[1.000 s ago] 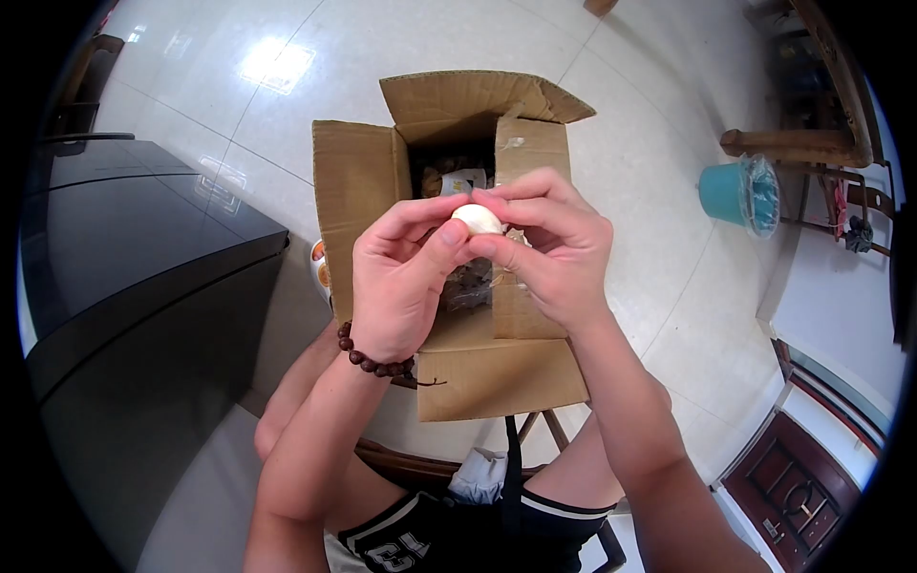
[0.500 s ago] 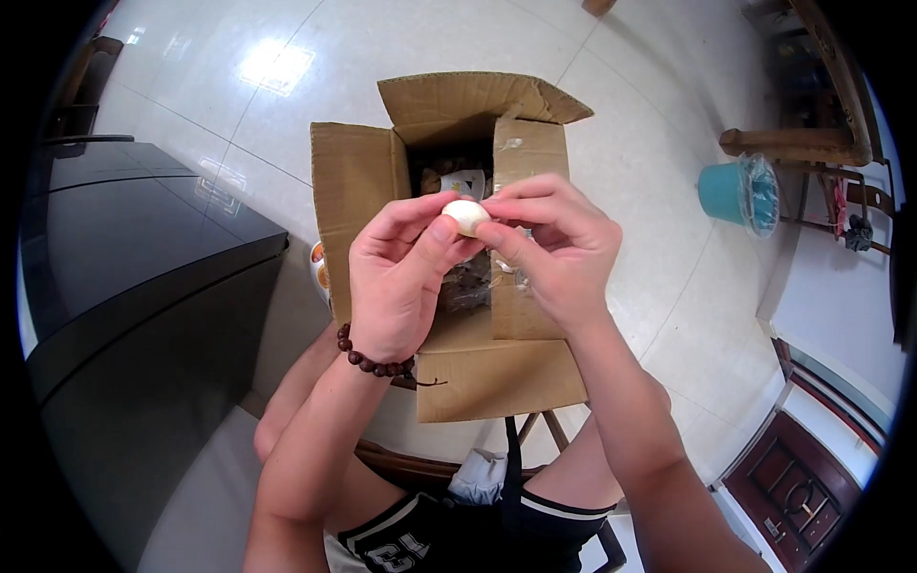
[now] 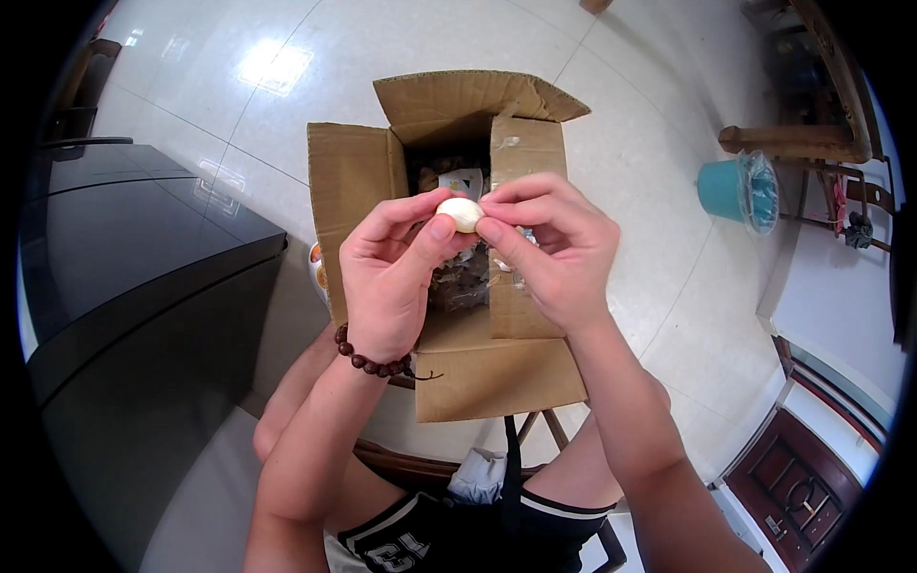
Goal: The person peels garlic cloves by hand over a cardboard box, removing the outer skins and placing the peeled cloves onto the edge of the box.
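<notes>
Creamy-white oval piece [image 3: 460, 214], smooth, rounded, faintly yellowish.

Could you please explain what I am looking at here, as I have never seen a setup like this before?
There is no machine here: a person works with two bare hands, and the view comes from a camera worn on the head, looking forward and down.

The left hand holds a small pale, rounded thing in its fingers. The right hand has its fingers at the other side; whether they grip it too is hard to tell.

Below is an open cardboard box with clear crumpled plastic inside. Around it lies a tiled floor, with a teal bucket off to the right.
</notes>
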`<state>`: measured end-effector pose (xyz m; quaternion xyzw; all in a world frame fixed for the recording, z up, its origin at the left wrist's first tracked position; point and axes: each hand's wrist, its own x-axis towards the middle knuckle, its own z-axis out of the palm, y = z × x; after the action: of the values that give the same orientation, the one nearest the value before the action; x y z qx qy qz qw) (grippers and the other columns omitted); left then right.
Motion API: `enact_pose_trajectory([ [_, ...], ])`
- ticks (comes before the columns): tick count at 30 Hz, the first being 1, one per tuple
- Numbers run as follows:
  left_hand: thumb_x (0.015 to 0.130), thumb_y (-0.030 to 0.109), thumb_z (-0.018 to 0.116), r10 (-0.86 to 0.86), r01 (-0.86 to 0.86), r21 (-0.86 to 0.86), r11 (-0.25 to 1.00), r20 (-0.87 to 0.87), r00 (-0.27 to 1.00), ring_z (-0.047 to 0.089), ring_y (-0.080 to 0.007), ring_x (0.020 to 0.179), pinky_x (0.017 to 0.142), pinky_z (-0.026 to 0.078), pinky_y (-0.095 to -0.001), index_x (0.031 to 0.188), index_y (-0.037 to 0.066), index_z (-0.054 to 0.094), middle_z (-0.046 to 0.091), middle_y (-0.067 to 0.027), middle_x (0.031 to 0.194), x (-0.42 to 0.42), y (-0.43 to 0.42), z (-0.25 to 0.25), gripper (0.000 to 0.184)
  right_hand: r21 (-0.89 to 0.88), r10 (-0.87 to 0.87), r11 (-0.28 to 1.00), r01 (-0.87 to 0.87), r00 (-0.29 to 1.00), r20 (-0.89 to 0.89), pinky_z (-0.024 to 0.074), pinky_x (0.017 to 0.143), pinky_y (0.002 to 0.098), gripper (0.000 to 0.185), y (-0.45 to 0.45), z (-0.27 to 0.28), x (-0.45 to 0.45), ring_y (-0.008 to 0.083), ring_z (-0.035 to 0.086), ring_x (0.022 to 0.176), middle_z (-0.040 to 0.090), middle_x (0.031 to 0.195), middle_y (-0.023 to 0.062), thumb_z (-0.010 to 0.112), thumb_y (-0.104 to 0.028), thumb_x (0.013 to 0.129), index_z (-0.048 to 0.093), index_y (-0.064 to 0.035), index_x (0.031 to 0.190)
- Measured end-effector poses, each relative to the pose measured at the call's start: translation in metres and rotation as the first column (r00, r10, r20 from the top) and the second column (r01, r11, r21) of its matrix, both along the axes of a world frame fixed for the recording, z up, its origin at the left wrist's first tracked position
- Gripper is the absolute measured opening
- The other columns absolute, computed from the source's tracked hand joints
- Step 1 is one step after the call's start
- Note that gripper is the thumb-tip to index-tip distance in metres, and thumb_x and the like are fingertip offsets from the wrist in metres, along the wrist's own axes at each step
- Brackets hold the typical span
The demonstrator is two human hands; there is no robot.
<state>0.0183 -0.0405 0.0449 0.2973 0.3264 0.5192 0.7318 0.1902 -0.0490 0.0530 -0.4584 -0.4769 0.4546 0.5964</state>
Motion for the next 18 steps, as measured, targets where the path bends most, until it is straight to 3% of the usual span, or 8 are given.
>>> enact_pose_trajectory([
  [2, 0.098, 0.003, 0.068, 0.053, -0.054, -0.032, 0.998, -0.032, 0.998, 0.07, -0.0218, 0.108, 0.093, 0.061, -0.0354, 0.123, -0.004, 0.065, 0.071, -0.0165, 0.119, 0.0027, 0.0006, 0.0034, 0.026, -0.061, 0.011, 0.998, -0.014, 0.999, -0.05, 0.0577, 0.074, 0.025, 0.01, -0.0009, 0.0046, -0.0003, 0.0139, 0.068, 0.088, 0.07, 0.105, 0.0101, 0.077, 0.006, 0.085, 0.076, 0.0024, 0.095],
  [7, 0.099, 0.004, 0.067, 0.047, -0.047, 0.001, 0.999, -0.064, 0.997, 0.069, -0.022, 0.111, 0.096, 0.06, -0.0363, 0.125, -0.004, 0.065, 0.07, -0.0168, 0.121, 0.004, 0.003, 0.0053, 0.027, -0.174, 0.045, 0.982, -0.077, 0.983, -0.18, 0.0579, 0.073, 0.0246, 0.007, 0.0022, 0.0034, 0.0029, 0.0124, 0.067, 0.088, 0.068, 0.106, 0.0095, 0.074, 0.004, 0.089, 0.074, 0.0027, 0.096],
  [18, 0.102, 0.004, 0.062, 0.009, -0.008, 0.005, 1.0, -0.062, 0.998, 0.066, -0.023, 0.117, 0.1, 0.058, -0.0382, 0.131, -0.005, 0.061, 0.066, -0.0179, 0.13, 0.0056, 0.0049, 0.0056, 0.031, -0.109, 0.003, 0.994, -0.002, 1.0, 0.006, 0.0546, 0.069, 0.023, 0.005, 0.0051, 0.0004, -0.0006, 0.0096, 0.066, 0.089, 0.066, 0.107, 0.0045, 0.072, 0.0, 0.09, 0.069, -0.0018, 0.093],
])
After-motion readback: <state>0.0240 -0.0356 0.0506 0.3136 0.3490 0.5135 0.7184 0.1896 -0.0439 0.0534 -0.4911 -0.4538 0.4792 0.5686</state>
